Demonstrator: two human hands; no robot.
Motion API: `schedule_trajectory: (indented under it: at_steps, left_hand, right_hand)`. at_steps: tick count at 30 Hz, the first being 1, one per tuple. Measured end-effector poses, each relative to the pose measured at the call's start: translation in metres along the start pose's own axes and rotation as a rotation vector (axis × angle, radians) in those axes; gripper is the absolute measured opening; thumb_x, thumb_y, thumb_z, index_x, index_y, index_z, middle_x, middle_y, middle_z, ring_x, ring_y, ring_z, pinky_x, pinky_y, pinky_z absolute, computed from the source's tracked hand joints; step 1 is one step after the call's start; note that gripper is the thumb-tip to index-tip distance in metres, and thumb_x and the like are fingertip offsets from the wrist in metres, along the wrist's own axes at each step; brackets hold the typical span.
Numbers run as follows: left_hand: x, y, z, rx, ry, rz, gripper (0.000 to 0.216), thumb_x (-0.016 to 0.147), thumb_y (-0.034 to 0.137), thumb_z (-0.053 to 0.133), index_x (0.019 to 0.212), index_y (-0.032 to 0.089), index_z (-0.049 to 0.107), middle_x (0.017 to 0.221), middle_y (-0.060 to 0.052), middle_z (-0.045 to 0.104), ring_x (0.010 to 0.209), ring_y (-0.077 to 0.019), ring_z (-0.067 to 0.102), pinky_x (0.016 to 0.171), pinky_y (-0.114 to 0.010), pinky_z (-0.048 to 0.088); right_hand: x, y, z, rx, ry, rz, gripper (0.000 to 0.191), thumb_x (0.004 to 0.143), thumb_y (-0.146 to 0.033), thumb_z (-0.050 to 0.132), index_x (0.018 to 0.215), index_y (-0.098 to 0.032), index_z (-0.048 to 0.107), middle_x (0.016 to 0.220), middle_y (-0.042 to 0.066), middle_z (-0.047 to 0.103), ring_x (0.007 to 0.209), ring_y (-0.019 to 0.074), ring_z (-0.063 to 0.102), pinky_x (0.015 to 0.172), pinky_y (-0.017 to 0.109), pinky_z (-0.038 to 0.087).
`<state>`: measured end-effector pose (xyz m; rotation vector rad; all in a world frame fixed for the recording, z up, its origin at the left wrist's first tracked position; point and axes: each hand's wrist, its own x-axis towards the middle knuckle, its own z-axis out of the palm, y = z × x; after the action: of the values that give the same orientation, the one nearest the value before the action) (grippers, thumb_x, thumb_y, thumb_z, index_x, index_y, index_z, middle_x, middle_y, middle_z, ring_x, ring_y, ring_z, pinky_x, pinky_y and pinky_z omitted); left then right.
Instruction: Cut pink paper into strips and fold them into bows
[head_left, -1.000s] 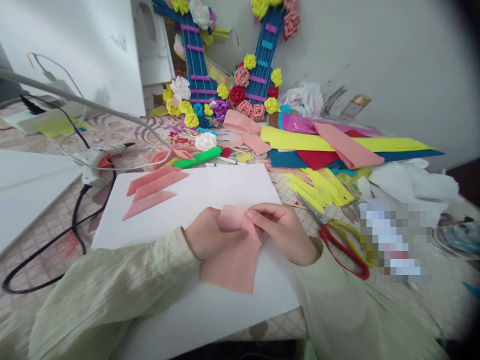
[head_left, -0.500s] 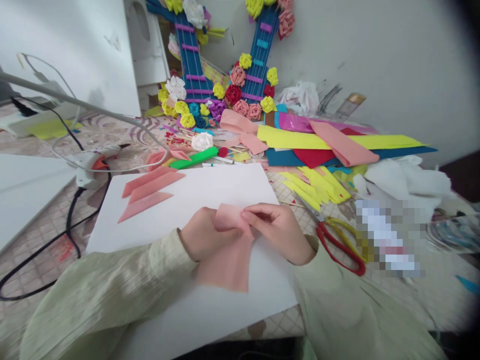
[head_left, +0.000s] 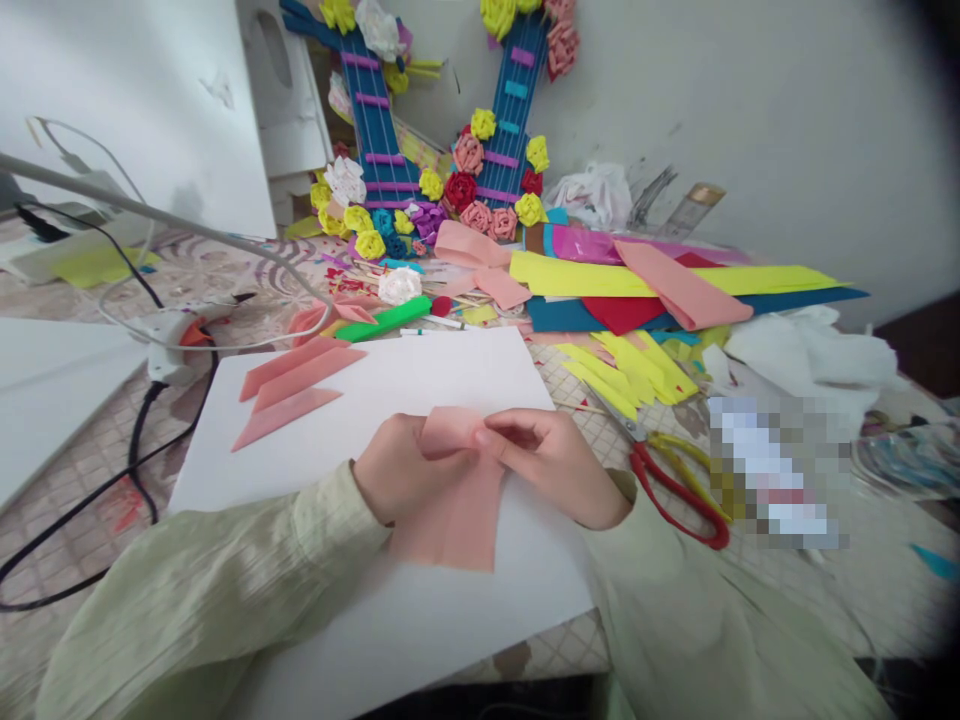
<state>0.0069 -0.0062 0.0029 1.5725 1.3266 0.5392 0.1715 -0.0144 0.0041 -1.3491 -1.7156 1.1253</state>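
Observation:
A piece of salmon-pink crepe paper (head_left: pixel 450 525) is held between both hands above a white board (head_left: pixel 525 590). My left hand (head_left: pixel 401 468) grips its left side, thumb on top, with the upper part folded over. At the upper right edge, my right hand (head_left: pixel 551 455) pinches the paper between thumb and fingers. The lower end of the paper hangs flat and free. On the board's upper left lie several folded pink paper strips (head_left: pixel 300 375).
Red-and-yellow-handled scissors (head_left: pixel 679 500) lie right of the board beside yellow paper strips (head_left: pixel 630 365). A glue gun (head_left: pixel 176 345) with a black cord is at left. Behind are a green stick (head_left: pixel 386 318), coloured paper sheets (head_left: pixel 675 280) and blue flower-decorated guitar shapes (head_left: pixel 517 110).
Both hands keep hold of the pink paper, shifting only slightly. The right fingers have moved a little to the left along its edge. The whole view has shifted slightly.

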Motion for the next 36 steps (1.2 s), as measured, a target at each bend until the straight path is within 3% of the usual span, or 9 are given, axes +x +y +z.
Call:
schedule_trajectory:
  at_steps: [3, 10, 15, 19, 24, 28, 36]
  left_hand:
    - [-0.001, 0.0, 0.0, 0.006, 0.009, -0.006, 0.03, 0.066, 0.042, 0.057, 0.077, 0.016, 0.067, 0.078, -0.004, 0.069, 0.082, -0.024, 0.061, 0.062, -0.027, 0.048]
    - [-0.001, 0.004, -0.002, -0.05, -0.02, -0.02, 0.025, 0.066, 0.04, 0.059, 0.074, 0.018, 0.067, 0.078, -0.001, 0.07, 0.081, -0.0214, 0.062, 0.062, -0.025, 0.048]
    - [0.0, 0.006, -0.004, -0.063, 0.002, -0.051, 0.024, 0.064, 0.04, 0.061, 0.07, 0.019, 0.067, 0.076, -0.001, 0.07, 0.079, -0.0205, 0.062, 0.059, -0.023, 0.048]
    - [0.001, 0.004, -0.005, -0.1, -0.048, -0.044, 0.024, 0.066, 0.038, 0.059, 0.077, 0.018, 0.067, 0.081, -0.003, 0.069, 0.082, -0.0212, 0.061, 0.062, -0.025, 0.049]
    - [0.002, 0.001, -0.006, -0.025, 0.019, -0.105, 0.027, 0.063, 0.039, 0.06, 0.074, 0.015, 0.066, 0.078, -0.006, 0.069, 0.08, -0.0241, 0.061, 0.058, -0.027, 0.049]
    - [0.003, 0.001, -0.008, -0.08, -0.017, -0.064, 0.026, 0.065, 0.036, 0.059, 0.078, 0.016, 0.067, 0.079, -0.005, 0.069, 0.08, -0.0224, 0.061, 0.061, -0.026, 0.049]
    - [0.004, -0.001, -0.013, -0.033, 0.018, -0.138, 0.031, 0.062, 0.041, 0.059, 0.073, 0.014, 0.066, 0.075, -0.007, 0.068, 0.074, -0.0237, 0.061, 0.055, -0.028, 0.048]
  right_hand:
    - [0.0, 0.001, -0.001, 0.015, -0.049, 0.008, 0.022, 0.075, -0.034, 0.053, 0.076, -0.015, 0.065, 0.074, 0.003, 0.066, 0.069, 0.0144, 0.059, 0.062, 0.024, 0.046]
    - [0.0, 0.001, -0.002, -0.002, -0.006, 0.036, 0.021, 0.074, -0.032, 0.055, 0.068, -0.015, 0.065, 0.059, 0.0, 0.062, 0.056, 0.0116, 0.054, 0.054, 0.022, 0.043]
    - [0.0, 0.001, -0.002, 0.03, -0.029, 0.036, 0.019, 0.073, -0.031, 0.057, 0.073, -0.015, 0.066, 0.069, 0.002, 0.065, 0.062, 0.012, 0.057, 0.057, 0.021, 0.044]
    - [0.001, 0.002, -0.003, 0.001, -0.02, 0.041, 0.018, 0.073, -0.029, 0.056, 0.07, -0.015, 0.065, 0.063, 0.001, 0.064, 0.059, 0.0117, 0.056, 0.056, 0.021, 0.044]
    - [0.001, 0.003, -0.003, -0.008, -0.021, 0.016, 0.018, 0.074, -0.031, 0.055, 0.073, -0.016, 0.065, 0.07, 0.002, 0.066, 0.064, 0.0133, 0.058, 0.059, 0.023, 0.045]
    - [0.001, 0.003, -0.004, -0.012, -0.047, 0.036, 0.017, 0.073, -0.029, 0.055, 0.071, -0.016, 0.064, 0.066, 0.002, 0.065, 0.06, 0.0125, 0.058, 0.057, 0.023, 0.045]
    - [0.002, 0.002, -0.005, 0.068, -0.026, 0.049, 0.01, 0.072, -0.024, 0.056, 0.072, -0.016, 0.061, 0.071, 0.002, 0.063, 0.061, 0.0118, 0.058, 0.061, 0.024, 0.048]
